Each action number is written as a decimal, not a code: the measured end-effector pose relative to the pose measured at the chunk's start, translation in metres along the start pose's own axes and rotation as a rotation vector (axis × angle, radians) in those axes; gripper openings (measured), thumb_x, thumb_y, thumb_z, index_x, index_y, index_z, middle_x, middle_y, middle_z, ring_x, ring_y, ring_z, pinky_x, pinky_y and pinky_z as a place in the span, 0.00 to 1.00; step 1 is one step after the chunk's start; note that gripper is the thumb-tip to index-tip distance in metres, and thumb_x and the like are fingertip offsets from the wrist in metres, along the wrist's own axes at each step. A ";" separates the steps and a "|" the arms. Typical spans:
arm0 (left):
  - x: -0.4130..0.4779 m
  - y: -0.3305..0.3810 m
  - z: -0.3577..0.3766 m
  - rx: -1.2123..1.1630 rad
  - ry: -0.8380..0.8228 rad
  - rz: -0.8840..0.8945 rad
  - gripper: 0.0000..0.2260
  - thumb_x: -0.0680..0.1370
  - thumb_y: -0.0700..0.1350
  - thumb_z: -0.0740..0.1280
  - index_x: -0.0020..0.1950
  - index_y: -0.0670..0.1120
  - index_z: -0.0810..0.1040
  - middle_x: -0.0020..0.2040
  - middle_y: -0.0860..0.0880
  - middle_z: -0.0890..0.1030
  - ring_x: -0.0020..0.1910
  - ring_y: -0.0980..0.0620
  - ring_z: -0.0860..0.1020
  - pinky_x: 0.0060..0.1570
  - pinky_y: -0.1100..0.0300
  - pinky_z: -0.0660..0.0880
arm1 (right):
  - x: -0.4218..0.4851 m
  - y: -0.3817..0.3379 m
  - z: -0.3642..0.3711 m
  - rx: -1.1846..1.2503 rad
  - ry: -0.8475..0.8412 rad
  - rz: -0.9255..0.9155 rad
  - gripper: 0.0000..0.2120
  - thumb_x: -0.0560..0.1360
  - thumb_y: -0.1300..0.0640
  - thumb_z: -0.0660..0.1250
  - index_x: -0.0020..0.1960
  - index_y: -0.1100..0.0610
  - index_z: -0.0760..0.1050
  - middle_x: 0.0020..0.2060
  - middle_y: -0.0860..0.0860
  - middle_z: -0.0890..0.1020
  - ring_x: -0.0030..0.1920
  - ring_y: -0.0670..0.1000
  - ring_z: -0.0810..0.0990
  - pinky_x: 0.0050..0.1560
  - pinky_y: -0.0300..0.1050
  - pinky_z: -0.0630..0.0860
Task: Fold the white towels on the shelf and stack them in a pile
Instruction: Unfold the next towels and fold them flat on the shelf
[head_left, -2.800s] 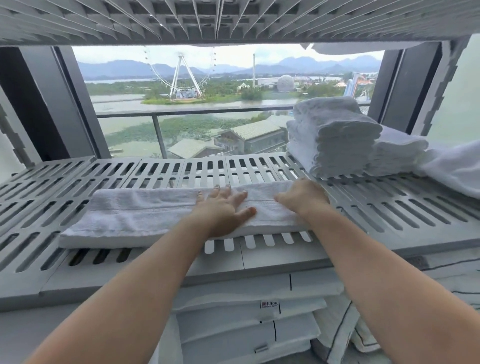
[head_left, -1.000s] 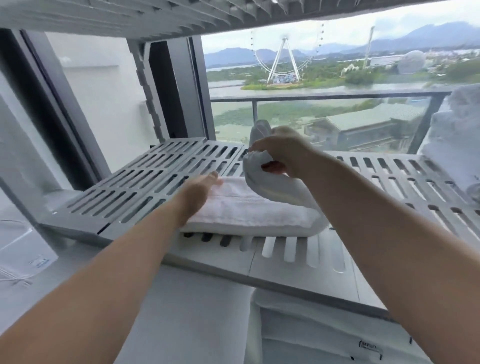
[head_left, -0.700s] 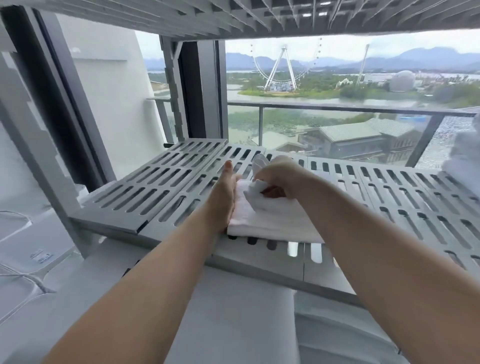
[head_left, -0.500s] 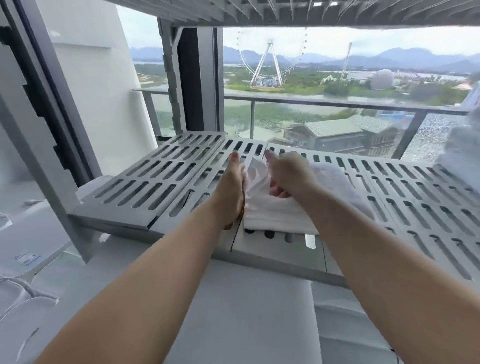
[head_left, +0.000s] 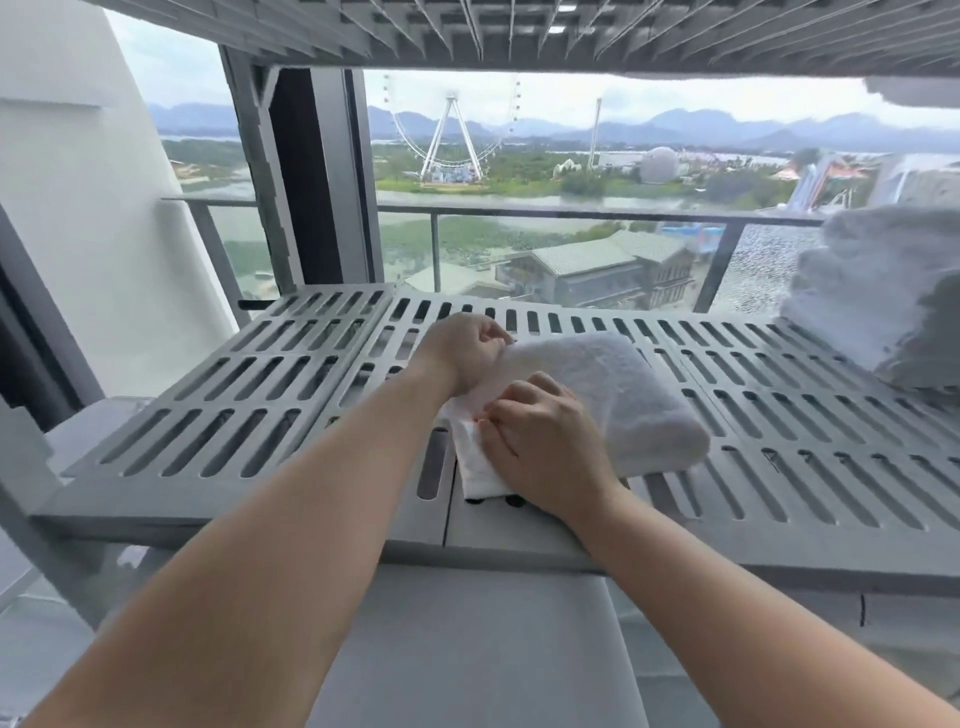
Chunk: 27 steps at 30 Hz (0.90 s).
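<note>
Here, grey slotted plastic shelf (head_left: 260, 415) spans middle of frame, left edge to right edge. On it, at right edge of frame: pile of folded white terry towels (head_left: 883, 301). At frame centre: single folded white towel (head_left: 613, 384), flat on shelf, well apart from pile, near-left end reaching shelf's front rim. At towel's far-left corner: left hand (head_left: 462, 348), fingers curled on cloth edge. Just below, at near-left end: right hand (head_left: 540, 441), fingertips pinching folded layers.
</note>
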<state>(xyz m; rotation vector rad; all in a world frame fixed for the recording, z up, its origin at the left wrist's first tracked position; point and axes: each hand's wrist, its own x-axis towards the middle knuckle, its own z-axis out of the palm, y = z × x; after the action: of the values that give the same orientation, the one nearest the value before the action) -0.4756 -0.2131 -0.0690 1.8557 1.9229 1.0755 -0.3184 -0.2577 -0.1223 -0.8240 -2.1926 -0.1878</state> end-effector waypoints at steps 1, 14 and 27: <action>0.000 -0.004 0.004 0.079 -0.015 0.000 0.08 0.80 0.47 0.64 0.49 0.55 0.83 0.42 0.58 0.81 0.41 0.57 0.78 0.38 0.67 0.69 | 0.001 0.001 0.000 0.026 0.023 0.006 0.13 0.76 0.52 0.62 0.39 0.56 0.82 0.36 0.48 0.80 0.45 0.51 0.75 0.47 0.48 0.76; -0.031 0.000 0.029 0.589 0.012 -0.061 0.14 0.82 0.42 0.52 0.64 0.46 0.70 0.54 0.43 0.80 0.51 0.43 0.77 0.45 0.49 0.75 | 0.010 0.029 -0.009 0.311 0.052 0.160 0.24 0.77 0.53 0.52 0.30 0.53 0.80 0.30 0.49 0.83 0.32 0.46 0.79 0.36 0.43 0.74; -0.048 0.015 0.024 0.681 -0.169 0.080 0.25 0.84 0.59 0.49 0.80 0.63 0.49 0.65 0.41 0.76 0.60 0.42 0.76 0.50 0.49 0.76 | 0.002 0.055 -0.042 -0.069 -0.097 0.316 0.23 0.78 0.46 0.59 0.29 0.55 0.77 0.25 0.48 0.79 0.29 0.49 0.78 0.39 0.43 0.74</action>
<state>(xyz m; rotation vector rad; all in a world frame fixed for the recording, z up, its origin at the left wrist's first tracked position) -0.4418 -0.2516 -0.0900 2.2700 2.3013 0.2554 -0.2597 -0.2290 -0.0984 -1.2275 -2.1190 -0.0679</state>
